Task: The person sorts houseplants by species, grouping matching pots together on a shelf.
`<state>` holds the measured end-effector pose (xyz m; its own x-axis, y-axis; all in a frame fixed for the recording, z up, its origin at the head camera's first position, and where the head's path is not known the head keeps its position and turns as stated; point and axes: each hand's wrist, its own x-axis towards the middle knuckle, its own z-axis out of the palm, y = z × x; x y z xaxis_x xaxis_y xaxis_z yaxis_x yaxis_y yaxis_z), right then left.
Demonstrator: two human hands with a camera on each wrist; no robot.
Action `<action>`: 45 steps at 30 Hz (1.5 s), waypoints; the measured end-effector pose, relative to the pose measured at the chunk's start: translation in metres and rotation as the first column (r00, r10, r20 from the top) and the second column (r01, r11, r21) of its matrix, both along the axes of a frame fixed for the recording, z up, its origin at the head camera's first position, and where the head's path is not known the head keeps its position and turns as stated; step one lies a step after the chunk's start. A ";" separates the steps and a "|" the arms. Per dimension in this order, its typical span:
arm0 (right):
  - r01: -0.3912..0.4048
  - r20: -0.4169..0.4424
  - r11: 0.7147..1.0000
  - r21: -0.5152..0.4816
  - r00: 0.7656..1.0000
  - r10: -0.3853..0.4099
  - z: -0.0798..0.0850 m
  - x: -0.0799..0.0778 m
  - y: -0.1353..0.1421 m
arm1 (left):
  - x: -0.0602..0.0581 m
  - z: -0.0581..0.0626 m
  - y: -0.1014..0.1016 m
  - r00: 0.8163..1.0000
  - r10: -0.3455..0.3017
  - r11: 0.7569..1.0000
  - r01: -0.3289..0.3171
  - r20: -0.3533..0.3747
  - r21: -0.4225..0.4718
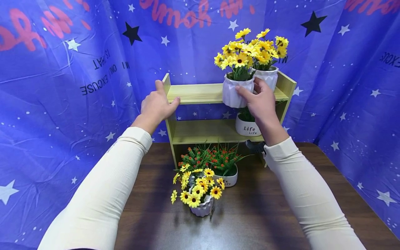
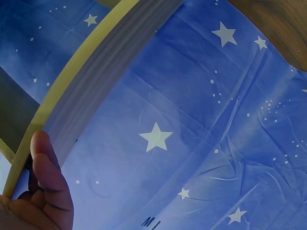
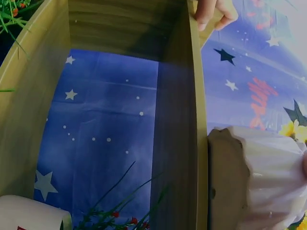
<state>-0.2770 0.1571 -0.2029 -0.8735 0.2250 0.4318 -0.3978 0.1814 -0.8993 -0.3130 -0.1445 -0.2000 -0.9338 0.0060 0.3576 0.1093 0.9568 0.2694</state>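
My right hand [image 1: 264, 104] holds a white fluted flowerpot [image 1: 235, 91] of yellow daisy-like artificial flowers, thumb on its front and fingers behind. This pot is at the front edge of the top board of a light wooden shelf [image 1: 197, 91]; the right wrist view shows the base of the flowerpot [image 3: 230, 177] close to that edge. Just behind it, a matching flowerpot [image 1: 271, 77] stands at the top board's right end. At the other end, my left hand [image 1: 157, 106] grips the shelf's left side panel [image 2: 86, 86], with the thumb along the top board's front.
A white "Life" planter [image 1: 243, 127] stands on the middle board, partly hidden by my right hand. Below, another planter [image 1: 229, 180] holds red-dotted greenery. In front of it on the dark wooden table [image 1: 150, 215] is a third yellow-flowered pot [image 1: 202, 207]. A blue starry curtain [image 1: 78, 114] hangs behind.
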 end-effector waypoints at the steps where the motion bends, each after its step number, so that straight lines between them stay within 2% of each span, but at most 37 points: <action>1: -0.002 0.009 1.000 0.002 1.000 0.002 0.001 -0.002 -0.001 | 0.000 0.000 0.000 1.000 0.001 1.000 -0.001 0.000 0.000; 7: -0.005 0.038 0.999 0.047 0.999 0.003 0.005 -0.013 -0.005 | 0.000 -0.001 -0.002 1.000 -0.004 1.000 0.004 -0.004 0.009; 13: 0.031 0.066 0.987 0.155 0.997 -0.042 0.011 -0.024 -0.007 | 0.000 -0.001 -0.001 1.000 -0.004 1.000 0.004 -0.009 0.013; 19: 0.058 0.103 0.974 0.217 0.991 -0.082 0.017 -0.032 -0.007 | 0.000 0.000 0.001 1.000 -0.005 1.000 0.005 -0.006 0.011; 31: 0.122 0.055 0.954 0.273 0.988 -0.142 0.018 -0.038 -0.012 | 0.001 0.004 0.003 1.000 -0.003 1.000 0.003 -0.008 -0.006; 40: 0.138 0.056 0.954 0.265 0.986 -0.158 0.015 -0.043 -0.016 | 0.001 0.003 0.001 1.000 0.005 1.000 -0.005 -0.004 -0.004; 45: 0.121 0.051 0.974 0.189 0.990 -0.133 0.010 -0.035 -0.016 | 0.001 0.001 0.000 1.000 0.003 1.000 -0.003 0.003 0.002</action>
